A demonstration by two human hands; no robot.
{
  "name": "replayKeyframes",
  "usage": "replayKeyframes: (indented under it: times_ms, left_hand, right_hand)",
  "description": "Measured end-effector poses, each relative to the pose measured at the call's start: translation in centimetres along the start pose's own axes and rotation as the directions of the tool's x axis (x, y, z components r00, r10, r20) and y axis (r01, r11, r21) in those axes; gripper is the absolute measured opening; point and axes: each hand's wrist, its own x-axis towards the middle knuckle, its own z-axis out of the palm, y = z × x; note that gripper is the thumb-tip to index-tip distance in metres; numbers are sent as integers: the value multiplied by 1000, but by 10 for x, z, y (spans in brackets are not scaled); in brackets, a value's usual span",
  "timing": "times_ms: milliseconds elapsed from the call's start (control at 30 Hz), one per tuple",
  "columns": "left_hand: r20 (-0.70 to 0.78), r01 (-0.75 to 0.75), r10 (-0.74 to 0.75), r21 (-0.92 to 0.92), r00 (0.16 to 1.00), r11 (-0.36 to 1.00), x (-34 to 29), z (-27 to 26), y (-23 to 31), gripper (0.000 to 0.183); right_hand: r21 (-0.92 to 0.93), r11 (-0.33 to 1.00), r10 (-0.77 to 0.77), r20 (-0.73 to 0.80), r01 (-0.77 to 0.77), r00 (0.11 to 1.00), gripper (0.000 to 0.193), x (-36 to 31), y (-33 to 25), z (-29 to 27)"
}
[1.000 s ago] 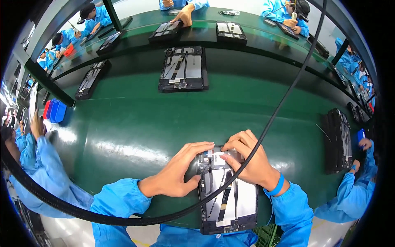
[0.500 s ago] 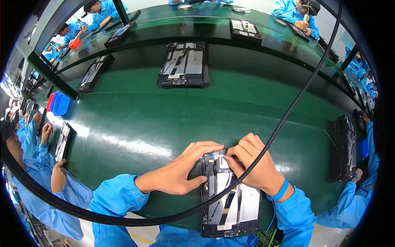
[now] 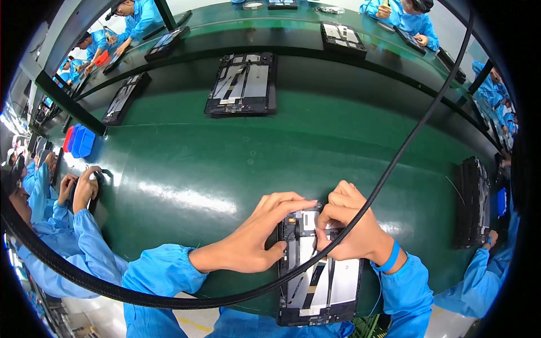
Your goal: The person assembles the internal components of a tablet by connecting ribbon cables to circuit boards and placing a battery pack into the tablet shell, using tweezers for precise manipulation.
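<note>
An opened tablet [image 3: 345,279] lies on the green bench in front of me, its white inner panels, dark strips and black frame bared. My left hand [image 3: 245,239] steadies its upper left corner, the thumb on the left edge and the fingers stretched along the top edge. Over the tablet's upper right part, my right hand [image 3: 352,225] is closed, thumb and index finger pinched low over the inner parts. Whatever sits between those fingertips is hidden. A blue band [image 3: 389,256] circles my right wrist.
A thick black cable [image 3: 389,169] arcs across the view, over the tablet. More opened tablets lie ahead, one [image 3: 242,84] below the shelf. A tablet stack [image 3: 473,203] stands right. Blue bins [image 3: 81,141] sit left. A co-worker's hands [image 3: 84,188] work at the left.
My right hand's fingertips have shifted slightly down and right along the tablet's upper part. My left hand keeps its hold. The co-worker's hands at left have come together over their tablet.
</note>
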Motion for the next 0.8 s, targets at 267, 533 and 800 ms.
replayKeyframes:
  times_ms: [267,533,800]
  left_hand:
    - [-113,-89,96,67,989,994,3,22,-9,89]
    - [-295,-119,259,420,920,900,1,38,-9,48]
    - [-207,-176,424,689,882,703,-5,51,-5,32]
  right_hand:
    - [88,993,69,154,-83,986,16,-3,0,-22]
    - [102,995,-13,114,1,993,15,-13,17,-28]
    - [134,991,-12,122,-4,992,16,-22,24,-35]
